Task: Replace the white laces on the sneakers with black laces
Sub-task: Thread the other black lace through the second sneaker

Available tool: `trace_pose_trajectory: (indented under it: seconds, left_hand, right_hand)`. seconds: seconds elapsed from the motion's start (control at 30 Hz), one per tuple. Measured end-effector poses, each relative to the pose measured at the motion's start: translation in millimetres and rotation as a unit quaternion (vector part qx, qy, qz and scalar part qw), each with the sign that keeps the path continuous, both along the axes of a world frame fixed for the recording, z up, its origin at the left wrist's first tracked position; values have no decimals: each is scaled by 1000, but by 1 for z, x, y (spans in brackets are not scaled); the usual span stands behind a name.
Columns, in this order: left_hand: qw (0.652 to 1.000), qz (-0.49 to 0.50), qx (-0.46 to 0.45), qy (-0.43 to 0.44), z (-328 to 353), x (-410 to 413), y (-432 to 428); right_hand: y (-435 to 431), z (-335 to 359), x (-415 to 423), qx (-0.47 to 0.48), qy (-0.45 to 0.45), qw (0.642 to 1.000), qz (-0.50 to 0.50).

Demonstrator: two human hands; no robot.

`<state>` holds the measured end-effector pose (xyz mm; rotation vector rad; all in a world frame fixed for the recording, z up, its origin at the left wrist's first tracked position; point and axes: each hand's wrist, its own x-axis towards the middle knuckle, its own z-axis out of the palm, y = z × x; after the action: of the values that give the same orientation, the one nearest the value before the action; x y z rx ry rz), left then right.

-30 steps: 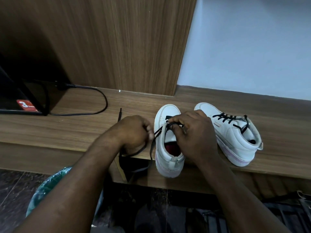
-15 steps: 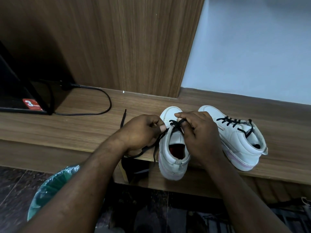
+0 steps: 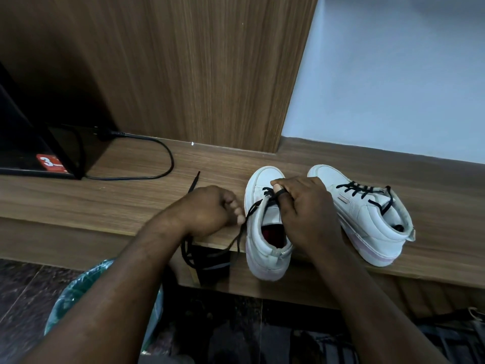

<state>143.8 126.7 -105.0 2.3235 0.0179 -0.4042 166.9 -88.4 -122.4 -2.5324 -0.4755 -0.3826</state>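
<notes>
Matt wood-grain shelf [image 3: 131, 203], smooth white leather-look sneakers [image 3: 367, 216] (faintly sheened), woven black lace [image 3: 240, 232], glossy cable [image 3: 162, 156]

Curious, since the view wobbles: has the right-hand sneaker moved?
No. The right-hand sneaker sits just as far from the wooden panel as before.

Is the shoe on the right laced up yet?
Laced: a black lace criss-crosses the right sneaker up to its collar. Whether it is tied, cannot tell.

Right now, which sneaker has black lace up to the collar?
The right sneaker: its black lace crisscrosses to the collar. On the left sneaker, the loose lace reaches only the lowest rows.
</notes>
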Motion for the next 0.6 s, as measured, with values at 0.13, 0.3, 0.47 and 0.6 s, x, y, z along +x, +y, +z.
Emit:
trace_pose_trajectory:
  seconds: [0.13, 0.3, 0.47, 0.6]
  left_hand:
    - [992, 16, -110, -67, -2, 3, -17]
    - [991, 39, -113, -61, -3, 8, -24]
    - [983, -48, 167, 49, -5, 9, -10]
    - [991, -43, 116, 43, -6, 8, -8]
  right_hand:
    - [-2, 0, -1, 2, 10, 1000, 0]
    - [2, 3, -3, 8, 22, 1000, -5]
    - [-1, 2, -6, -9, 50, 999, -17]
    - [0, 4, -5, 5, 40, 999, -16]
